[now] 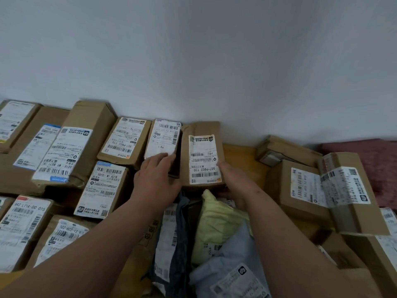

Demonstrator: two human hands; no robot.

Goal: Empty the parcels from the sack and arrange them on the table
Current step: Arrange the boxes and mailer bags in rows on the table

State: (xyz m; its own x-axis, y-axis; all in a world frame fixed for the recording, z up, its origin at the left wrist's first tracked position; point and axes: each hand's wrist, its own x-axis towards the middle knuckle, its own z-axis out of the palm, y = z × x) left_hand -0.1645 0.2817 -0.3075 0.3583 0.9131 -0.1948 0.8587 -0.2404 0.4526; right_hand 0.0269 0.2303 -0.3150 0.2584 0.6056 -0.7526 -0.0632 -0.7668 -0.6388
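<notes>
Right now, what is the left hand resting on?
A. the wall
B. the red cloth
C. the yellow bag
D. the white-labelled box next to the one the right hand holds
D: the left hand lies on the white-labelled box, fingers straight.

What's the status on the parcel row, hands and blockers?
Left hand flat on white-label box. Right hand gripping brown box, setting it beside. Soft mailers piled in front, still unsorted.

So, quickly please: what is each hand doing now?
Left hand: open, straight fingers resting on the white-labelled box.
Right hand: grips the brown box at its near right corner.
</notes>
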